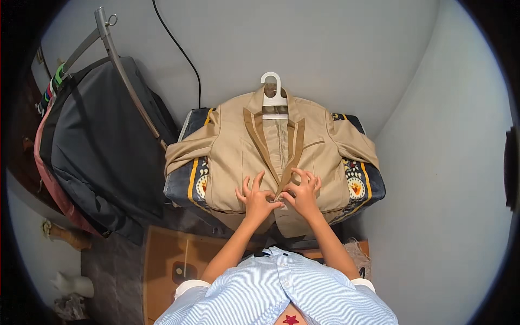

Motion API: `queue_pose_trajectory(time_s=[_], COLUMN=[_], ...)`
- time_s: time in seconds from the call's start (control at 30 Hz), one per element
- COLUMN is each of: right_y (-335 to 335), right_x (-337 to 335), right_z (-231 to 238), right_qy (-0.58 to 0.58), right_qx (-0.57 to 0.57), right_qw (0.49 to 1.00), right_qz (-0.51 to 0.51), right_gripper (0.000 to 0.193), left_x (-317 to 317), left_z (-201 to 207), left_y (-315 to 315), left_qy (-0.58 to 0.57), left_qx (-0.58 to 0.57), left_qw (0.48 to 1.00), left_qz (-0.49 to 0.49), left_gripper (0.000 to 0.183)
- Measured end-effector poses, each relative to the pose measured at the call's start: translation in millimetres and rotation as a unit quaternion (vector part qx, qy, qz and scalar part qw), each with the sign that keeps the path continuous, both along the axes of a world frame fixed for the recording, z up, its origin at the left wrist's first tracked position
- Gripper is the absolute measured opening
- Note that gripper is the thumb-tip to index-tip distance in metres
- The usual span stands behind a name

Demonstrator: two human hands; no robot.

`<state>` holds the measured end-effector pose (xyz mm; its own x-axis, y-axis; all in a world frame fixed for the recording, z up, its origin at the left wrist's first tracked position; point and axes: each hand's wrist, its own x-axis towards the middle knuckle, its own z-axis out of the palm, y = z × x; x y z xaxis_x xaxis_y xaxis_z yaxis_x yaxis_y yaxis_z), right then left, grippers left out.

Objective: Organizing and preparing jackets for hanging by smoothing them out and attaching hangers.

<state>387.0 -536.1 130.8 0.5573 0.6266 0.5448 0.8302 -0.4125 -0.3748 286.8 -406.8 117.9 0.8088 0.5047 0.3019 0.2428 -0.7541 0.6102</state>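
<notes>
A beige suit jacket (pixel 230 157) with darker tan lapels lies face up, its sleeves spread to both sides. A white plastic hanger (pixel 274 97) sits in its collar, the hook pointing to the wall. At the front opening, just below the lapels, my left hand (pixel 257 199) pinches the jacket's front edge between thumb and forefinger, other fingers raised. Close beside it, my right hand (pixel 302 192) pinches the edge of the other front panel in the same way. The fingertips of both hands nearly meet, and any button there is hidden.
Under the jacket is a table covered with a dark patterned cloth (pixel 357 181). To the left, a metal clothes rack (pixel 127 76) carries dark and pink garments (pixel 103 146). A black cable (pixel 184 51) hangs down the back wall. An orange-brown panel (pixel 168 260) lies below the table at the left.
</notes>
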Motion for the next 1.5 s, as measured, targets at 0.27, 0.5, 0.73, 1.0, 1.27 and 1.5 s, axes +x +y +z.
queue_pose_trajectory(time_s=[0.27,0.5,0.73,1.0,1.27,1.5], right_y=[4.5,-26.4,-23.6,-18.2,-14.0,-13.5], right_x=[-1.2,-18.4,-15.4,3.5,-1.6,8.8], right_z=[-22.0,-61.0,-84.8,-80.1,-76.7,-65.9], right_qy=[-0.077,-0.173,-0.428,-0.451,-0.461,-0.484], right_qx=[0.014,0.01,-0.14,-0.063,-0.073,-0.099], right_qw=[0.996,0.985,0.893,0.887,0.883,0.863], right_qz=[-0.035,-0.01,0.006,0.075,0.042,0.108], right_gripper=[0.011,0.042,0.043,0.011,0.015,0.017], left_x=[-11.3,-52.6,-42.9,-26.6,-16.9,-14.7], left_z=[-8.8,-61.4,-96.7,-113.6,-124.6,-119.6], left_y=[-10.7,-8.5,-7.5,-17.5,-12.6,-22.0], left_qy=[-0.021,-0.01,-0.01,-0.028,-0.089,-0.092], left_qx=[0.059,0.129,0.206,0.187,0.201,0.174], left_qw=[0.998,0.992,0.978,0.981,0.973,0.977], left_qz=[0.024,-0.011,0.009,0.042,0.065,0.082], left_gripper=[0.043,0.018,0.017,0.014,0.012,0.014])
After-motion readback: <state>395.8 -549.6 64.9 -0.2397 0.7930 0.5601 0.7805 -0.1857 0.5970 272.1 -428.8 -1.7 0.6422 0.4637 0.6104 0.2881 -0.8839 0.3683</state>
